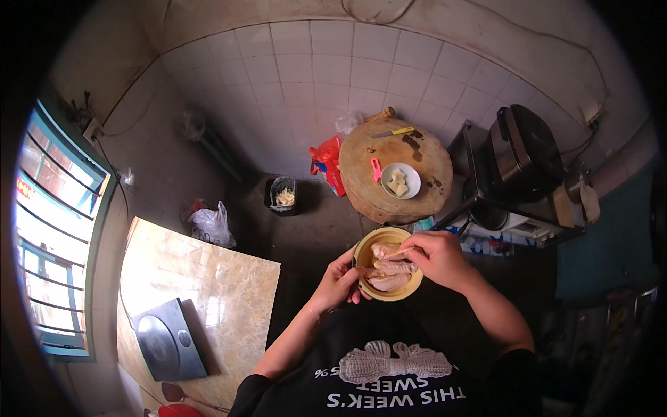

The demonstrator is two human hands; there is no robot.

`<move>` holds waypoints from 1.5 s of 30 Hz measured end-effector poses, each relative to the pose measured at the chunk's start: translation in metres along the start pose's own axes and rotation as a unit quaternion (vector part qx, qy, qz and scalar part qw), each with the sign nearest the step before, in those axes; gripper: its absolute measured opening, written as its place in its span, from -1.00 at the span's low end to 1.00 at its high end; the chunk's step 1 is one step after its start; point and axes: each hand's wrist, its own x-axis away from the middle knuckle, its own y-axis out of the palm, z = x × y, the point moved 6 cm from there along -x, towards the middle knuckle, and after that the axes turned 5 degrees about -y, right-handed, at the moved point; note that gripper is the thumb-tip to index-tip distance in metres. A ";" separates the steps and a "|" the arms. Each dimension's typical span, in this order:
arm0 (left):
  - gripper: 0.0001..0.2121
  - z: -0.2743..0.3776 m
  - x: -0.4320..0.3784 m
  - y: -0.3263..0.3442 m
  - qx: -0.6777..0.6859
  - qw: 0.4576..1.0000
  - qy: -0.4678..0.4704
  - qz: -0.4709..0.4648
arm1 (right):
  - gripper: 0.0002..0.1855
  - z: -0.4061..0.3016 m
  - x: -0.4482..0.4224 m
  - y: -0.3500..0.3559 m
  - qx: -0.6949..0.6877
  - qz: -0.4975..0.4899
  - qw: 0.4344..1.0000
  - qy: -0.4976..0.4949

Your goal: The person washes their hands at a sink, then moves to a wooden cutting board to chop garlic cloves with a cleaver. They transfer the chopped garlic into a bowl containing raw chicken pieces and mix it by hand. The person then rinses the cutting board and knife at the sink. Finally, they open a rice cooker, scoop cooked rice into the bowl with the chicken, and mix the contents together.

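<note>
My left hand grips the rim of a yellow bowl in front of my chest, thumb on the inside. Several raw chicken wings lie in it. Above the far side of the bowl, my right hand pinches a thin pale strip, which reaches over the uppermost wing. The picture does not settle what this strip is. Beyond the bowl, a round wooden chopping block bears a white bowl of pale chunks, a pink peeler and a yellow-handled knife.
A marble-patterned table with an induction cooker stands at left. On the floor are a bin with peelings and a white plastic bag. A red bag is beside the block. A black appliance sits on the rack at right.
</note>
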 end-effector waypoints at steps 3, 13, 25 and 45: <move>-0.50 0.004 0.001 -0.001 -0.011 1.000 0.000 0.014 | -0.93 -0.011 -0.002 -0.013 -0.001 0.022 1.000 0.003; -0.47 -0.001 0.000 -0.011 0.000 0.999 -0.004 0.045 | -0.86 -0.025 0.016 0.027 0.092 -0.069 0.992 -0.048; -0.46 0.000 0.006 -0.014 -0.025 0.999 0.000 0.022 | -0.78 -0.003 0.010 0.018 0.107 -0.128 0.986 0.000; -0.47 0.003 0.016 -0.004 0.001 1.000 -0.017 -0.021 | -0.88 -0.023 0.022 0.039 0.224 -0.014 0.955 -0.193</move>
